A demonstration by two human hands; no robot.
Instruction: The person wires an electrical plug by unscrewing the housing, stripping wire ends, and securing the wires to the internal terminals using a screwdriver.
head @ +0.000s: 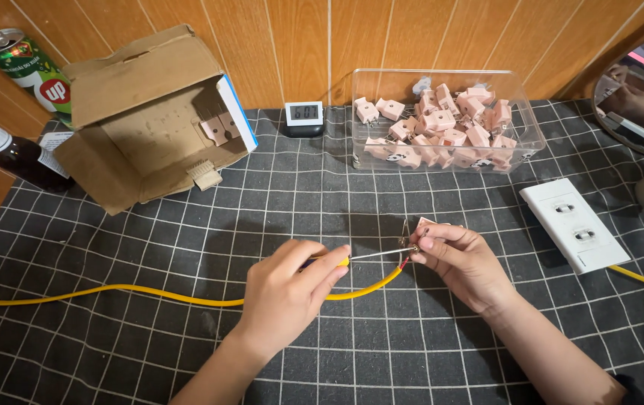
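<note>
My left hand [286, 289] grips a screwdriver [371, 254] with a yellow handle; its thin metal shaft points right. The tip meets a small pink plug part [422, 224] pinched in my right hand [463, 262]. A yellow cable [149, 292] runs from the left edge across the checked cloth and curves up to that part, its end showing a bit of red. Both hands hover just above the cloth, near the middle of the table.
A clear plastic box [525, 120] with several pink plug parts stands at the back. An open cardboard box [149, 112], a small digital clock [305, 118], a green can [29, 71] and a dark bottle [14, 157] sit at the left. A white double socket [576, 225] lies right.
</note>
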